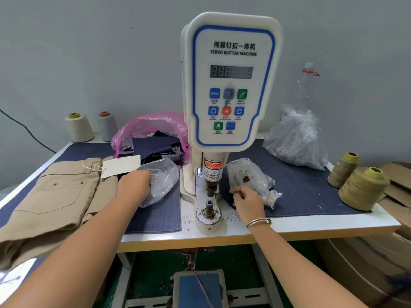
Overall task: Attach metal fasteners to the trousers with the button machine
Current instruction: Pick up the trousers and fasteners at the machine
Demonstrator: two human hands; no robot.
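**A:** What stood at the centre of the view?

**B:** A white servo button machine (229,85) rose upright from the counter (311,227), its control panel facing the camera. Below the panel, the press head pointed straight down at a small metal die post (209,207) on the machine's round base. The two were lined up vertically, with a gap between them.

**A:** Where were the trousers?

**B:** The tan trousers (57,201) lay folded on the left side of the counter, well apart from the die. Their long axis ran from the far middle of the counter toward the near left edge, where the fabric drooped over. The waistband end pointed away from the camera, and a white tag (121,166) on a string lay across it. A back pocket with two small rivets faced up.

**A:** And the hands?

**B:** The left hand (134,185) reached into a clear plastic bag (162,181) just left of the machine. Its fingers were hidden in the bag, so I could not tell whether that grip was apart or closed on anything. The right hand (246,200) rested just right of the machine base, its fingertips pinched together, beside a second clear bag (251,176) of small metal parts. Whatever it pinched was too small to make out. A bangle (259,222) circled that wrist.

**A:** Anything else around?

**B:** A pink bag (153,125) of dark fabric scraps sat behind, with thread cones (362,187) at both ends of the counter, and a foot pedal (199,285) below.
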